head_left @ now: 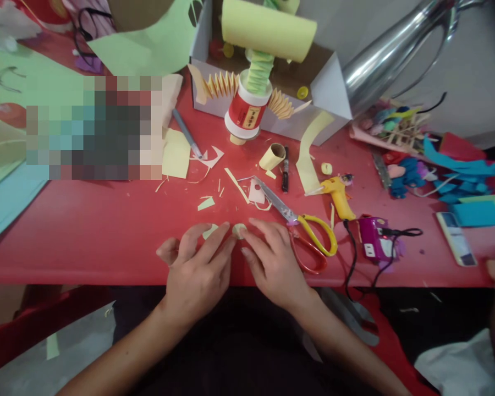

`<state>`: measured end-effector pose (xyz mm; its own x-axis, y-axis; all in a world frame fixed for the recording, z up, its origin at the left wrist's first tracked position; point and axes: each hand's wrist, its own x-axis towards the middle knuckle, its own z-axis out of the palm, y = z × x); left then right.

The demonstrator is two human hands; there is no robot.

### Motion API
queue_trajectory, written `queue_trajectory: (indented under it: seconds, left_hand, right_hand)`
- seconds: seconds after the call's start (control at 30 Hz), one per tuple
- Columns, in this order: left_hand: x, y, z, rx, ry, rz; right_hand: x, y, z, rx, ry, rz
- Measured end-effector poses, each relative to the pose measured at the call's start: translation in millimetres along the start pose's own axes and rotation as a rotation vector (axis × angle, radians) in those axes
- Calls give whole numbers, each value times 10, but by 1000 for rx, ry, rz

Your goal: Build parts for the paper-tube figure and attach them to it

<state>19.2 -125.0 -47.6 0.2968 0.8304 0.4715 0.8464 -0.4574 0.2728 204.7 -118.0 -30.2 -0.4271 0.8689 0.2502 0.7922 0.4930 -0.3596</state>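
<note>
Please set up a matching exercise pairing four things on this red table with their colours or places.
Things:
1. scissors
2. glue gun
3. phone
4. small paper piece

Descriptions:
A. pinched between the fingertips of the left hand and right hand
B. yellow and red handles
C. lying flat near the table's right end
D. yellow body, nozzle pointing left

Pairs: 1-B, 2-D, 3-C, 4-A

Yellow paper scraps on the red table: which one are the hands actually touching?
The small round yellow piece at the table's near edge, pinched between the left hand and right hand fingertips. The other scraps lie farther back, untouched.
</note>
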Motion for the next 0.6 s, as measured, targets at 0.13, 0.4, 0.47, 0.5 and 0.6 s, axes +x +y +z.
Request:
queue_trajectory:
  seconds: [0.13, 0.4, 0.47, 0.5, 0.6]
  left_hand:
    - [2, 1, -4, 11, -1, 2]
    - [35, 28, -28, 68, 18, 23]
    - [38, 36, -30, 78, 23, 20]
    - [36, 36, -30, 80, 26, 16]
    - [24, 27, -32, 61, 67, 10]
  right_hand:
    - [-13, 19, 1, 14, 53, 25]
    - [-28, -7, 37, -53, 33, -32]
    - [-30, 1, 31, -20, 61, -24]
    - [-35, 6, 22, 14, 94, -8]
    - [-72, 17, -22, 169, 234, 76]
